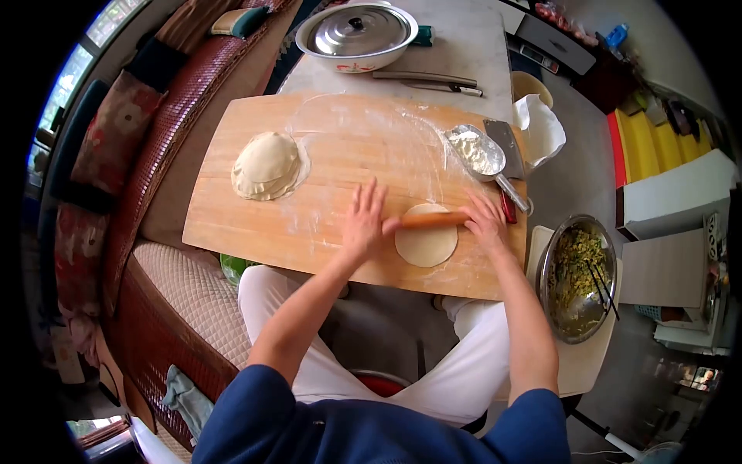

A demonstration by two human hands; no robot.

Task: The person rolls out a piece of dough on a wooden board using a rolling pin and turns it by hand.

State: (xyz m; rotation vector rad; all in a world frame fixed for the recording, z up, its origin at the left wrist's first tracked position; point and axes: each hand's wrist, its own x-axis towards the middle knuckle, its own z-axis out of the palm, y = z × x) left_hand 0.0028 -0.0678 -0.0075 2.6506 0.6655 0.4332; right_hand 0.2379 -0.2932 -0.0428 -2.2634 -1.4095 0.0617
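A wooden rolling pin [433, 220] lies across a flat round dough wrapper [427, 251] on the floured wooden board [232, 224]. My left hand [365, 218] holds the pin's left end under its thumb side, the other fingers stretched forward over the board. At the opposite end, my right hand [487, 220] grips the pin with the fingers bent over it. A stack of rolled dough wrappers [267, 166] sits on the board's left part. Beyond my right hand rests a metal scoop [495, 166] of white flour [474, 152], partly over a cleaver [504, 143] with a red handle.
A lidded enamel basin [355, 35] stands on the table behind the board, near a long dark bar-like tool [425, 78]. To the right, a steel bowl [576, 332] holds chopped green-yellow filling [578, 267] and dark chopsticks [601, 290]. A white bag [541, 127] hangs at the table's right edge.
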